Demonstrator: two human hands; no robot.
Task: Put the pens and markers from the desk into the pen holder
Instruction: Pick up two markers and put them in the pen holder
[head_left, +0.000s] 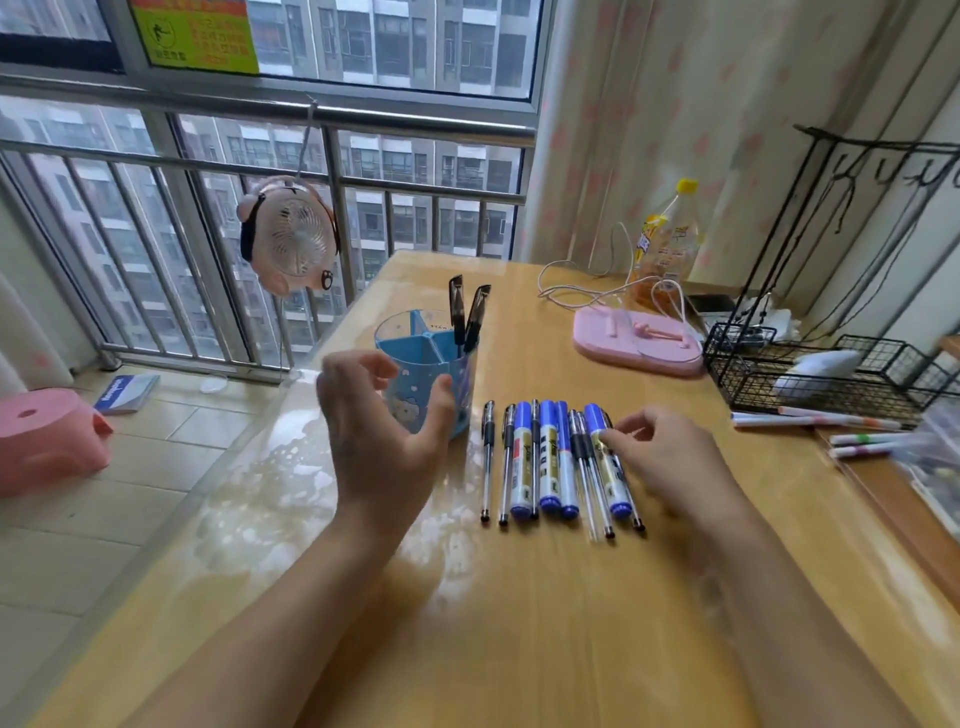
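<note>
A blue pen holder (415, 348) with inner dividers stands on the wooden desk, and two black pens (467, 317) lean in its right compartment. My left hand (382, 436) is raised in front of the holder, fingers spread and curved, holding nothing. To the right, several blue markers (549, 457) and thin black-grip pens (488, 457) lie side by side in a row. My right hand (660, 457) rests at the right end of that row, fingertips touching the rightmost blue marker (605, 457), which still lies flat on the desk.
A pink phone stand (636, 345) with white cables and a yellow-capped bottle (667, 244) stand behind the row. A black wire basket (821, 374) sits at the right, with thin coloured pens (810, 418) on the ledge before it. A pink fan (291, 236) hangs at the window railing.
</note>
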